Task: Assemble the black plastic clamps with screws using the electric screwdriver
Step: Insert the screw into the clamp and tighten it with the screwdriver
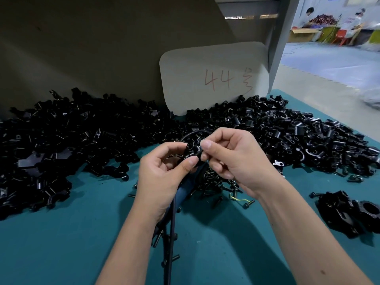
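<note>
Bare teal table mat (67, 239) lies open from 6 to 8 o'clock, giving the widest passage. A heap of black clamp parts (78, 138) walls off 9 to 12 o'clock, and a second heap (298, 136) fills 1 to 3. Behind them the cardboard sheet (213, 79) closes 12 o'clock. Loose screws (211, 182) and a black cable (172, 233) clutter the centre. Assembled clamps (349, 212) block 4 o'clock.

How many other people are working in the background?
2: one person seated behind the reddish pile, another person at far right; more may be hidden.
</note>
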Tool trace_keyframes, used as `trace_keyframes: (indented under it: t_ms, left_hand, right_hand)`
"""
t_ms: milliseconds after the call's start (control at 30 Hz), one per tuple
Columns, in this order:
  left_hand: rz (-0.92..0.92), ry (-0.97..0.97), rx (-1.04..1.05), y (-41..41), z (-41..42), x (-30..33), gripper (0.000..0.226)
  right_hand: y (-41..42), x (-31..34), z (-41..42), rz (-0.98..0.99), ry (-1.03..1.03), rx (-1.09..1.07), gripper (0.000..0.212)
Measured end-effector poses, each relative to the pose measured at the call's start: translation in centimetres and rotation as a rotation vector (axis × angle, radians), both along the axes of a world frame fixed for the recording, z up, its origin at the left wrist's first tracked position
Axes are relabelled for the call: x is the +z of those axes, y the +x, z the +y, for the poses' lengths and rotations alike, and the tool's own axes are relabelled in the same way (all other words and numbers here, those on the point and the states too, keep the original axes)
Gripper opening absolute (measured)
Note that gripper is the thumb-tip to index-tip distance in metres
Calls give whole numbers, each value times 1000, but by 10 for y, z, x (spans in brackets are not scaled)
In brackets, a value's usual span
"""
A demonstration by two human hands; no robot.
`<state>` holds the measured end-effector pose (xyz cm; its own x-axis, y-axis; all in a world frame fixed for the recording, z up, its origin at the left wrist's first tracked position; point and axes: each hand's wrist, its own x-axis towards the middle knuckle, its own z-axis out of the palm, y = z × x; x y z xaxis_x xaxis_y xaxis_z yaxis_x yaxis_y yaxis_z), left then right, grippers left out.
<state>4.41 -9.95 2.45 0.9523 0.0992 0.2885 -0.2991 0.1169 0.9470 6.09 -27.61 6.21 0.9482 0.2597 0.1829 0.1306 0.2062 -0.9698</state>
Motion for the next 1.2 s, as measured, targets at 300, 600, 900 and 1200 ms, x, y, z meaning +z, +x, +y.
trace_keyframes:
  t_ms: [300,600,900,1200]
  left_hand:
    - [7,0,-7,0,-1,0,25]
    - [69,-68,7,0,2,-2,25]
    - [59,-97,-11,0,2,0,33]
    - [59,-96,-8,-1,1,-1,36]
  right_hand:
    - [2,-11,11,-101,-92,-208,24]
    - [4,-13,3,-244,-191,-150,14]
    - [3,-12,6,-276,-185,-199,8]
    - [3,-17,13,-196,-93,-219,9]
